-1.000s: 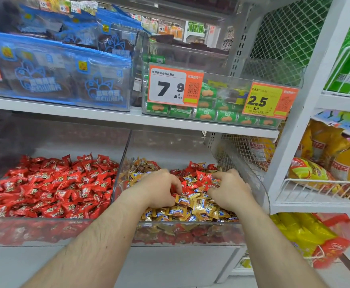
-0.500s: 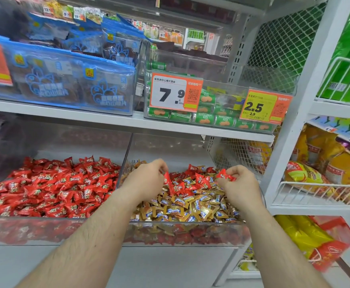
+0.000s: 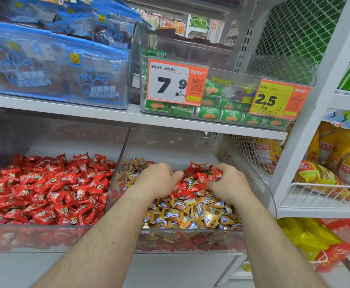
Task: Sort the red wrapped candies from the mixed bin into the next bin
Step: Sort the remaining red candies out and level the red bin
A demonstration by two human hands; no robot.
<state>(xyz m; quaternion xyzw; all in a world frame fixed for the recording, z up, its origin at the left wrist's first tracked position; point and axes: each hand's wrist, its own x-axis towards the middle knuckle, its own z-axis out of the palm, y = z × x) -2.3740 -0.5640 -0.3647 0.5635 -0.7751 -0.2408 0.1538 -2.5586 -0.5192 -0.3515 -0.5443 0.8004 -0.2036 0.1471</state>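
Shop shelving ahead: my right hand (image 3: pixel 225 181) pinches light, crinkly red wrapped candies (image 3: pixel 211 176) by their slippery twisted ends at one o'clock in the clear plastic mixed bin (image 3: pixel 272 196), my left hand (image 3: pixel 159 177) curled over the pile, contents hidden.

I see glossy crinkled foil on the red wrapped candies (image 3: pixel 200 177), clear smooth plastic on the mixed bin (image 3: pixel 190 240), and white wire mesh (image 3: pixel 242 154) beside it.

Orange price tag (image 3: pixel 177 82) reads 7.9 (500g); yellow tag (image 3: pixel 273 100) 2.5.

White shop shelving (image 3: pixel 111 116) under bright even light, with green mesh backing (image 3: pixel 298 32) and a wire basket (image 3: pixel 323 192) at right.
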